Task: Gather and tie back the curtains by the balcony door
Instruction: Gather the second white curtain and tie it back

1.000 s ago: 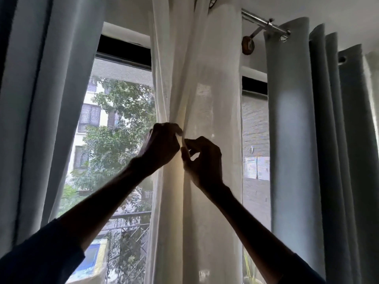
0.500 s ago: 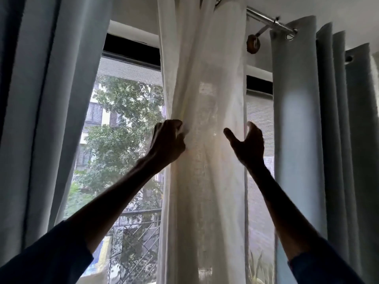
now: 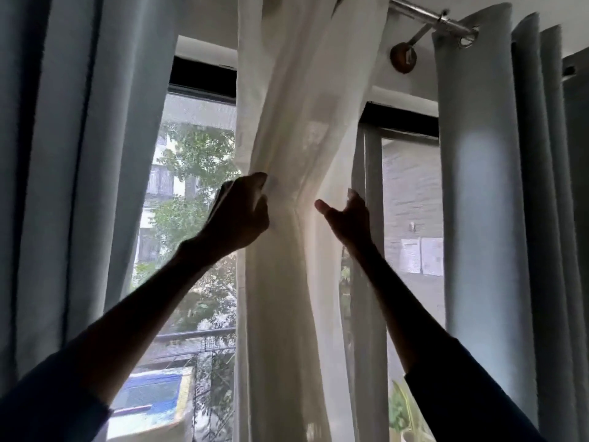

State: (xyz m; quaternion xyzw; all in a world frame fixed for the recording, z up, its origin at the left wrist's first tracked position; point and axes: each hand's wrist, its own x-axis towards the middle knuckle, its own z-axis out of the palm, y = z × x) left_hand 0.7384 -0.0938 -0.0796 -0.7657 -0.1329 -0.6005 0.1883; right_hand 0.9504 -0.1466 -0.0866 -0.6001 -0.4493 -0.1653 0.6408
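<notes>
Sheer curtain (image 3: 296, 122) now bunched narrower: left hand (image 3: 242, 215) grips its left edge; right hand (image 3: 347, 218), thumb spread, has swept the right edge inward. Tying remains.

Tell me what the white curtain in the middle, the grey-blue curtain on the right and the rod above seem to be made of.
White curtain: thin, sheer woven fabric, maybe cotton or linen voile; daylight glows through it. Grey-blue curtain: thicker, matte, opaque cloth; no light passes. Rod: polished metal, probably steel; it glints.
</notes>
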